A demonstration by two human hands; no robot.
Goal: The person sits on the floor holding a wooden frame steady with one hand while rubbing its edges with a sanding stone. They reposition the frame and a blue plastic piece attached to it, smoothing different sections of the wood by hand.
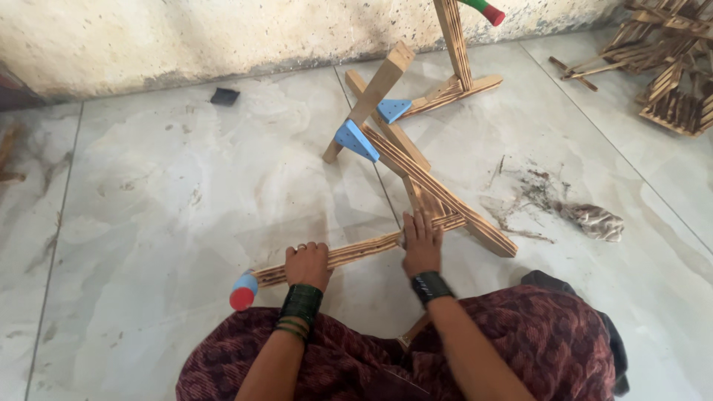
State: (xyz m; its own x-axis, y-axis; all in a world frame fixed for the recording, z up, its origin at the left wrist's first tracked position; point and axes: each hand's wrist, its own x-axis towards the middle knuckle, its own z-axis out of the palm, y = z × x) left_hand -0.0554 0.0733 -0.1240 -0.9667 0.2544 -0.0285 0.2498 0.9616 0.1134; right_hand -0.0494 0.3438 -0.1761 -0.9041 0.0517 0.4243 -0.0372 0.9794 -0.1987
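Note:
A wooden frame of crossed slats (416,167) lies on the pale tiled floor, with two blue triangular brackets (356,139) at its joints. One long striped slat (356,252) runs toward me and ends in a blue and red cap (243,291). My left hand (307,263) is curled over this slat near the capped end. My right hand (421,241) presses flat on the same slat where it meets the crossed pieces. Another upright slat (453,41) at the top carries a green and red cap (484,10).
A heap of wooden slat pieces (672,70) is stacked at the top right. A crumpled rag (594,221) and dusty debris lie right of the frame. A small dark object (224,96) rests by the stained wall. My patterned maroon garment (445,349) fills the bottom.

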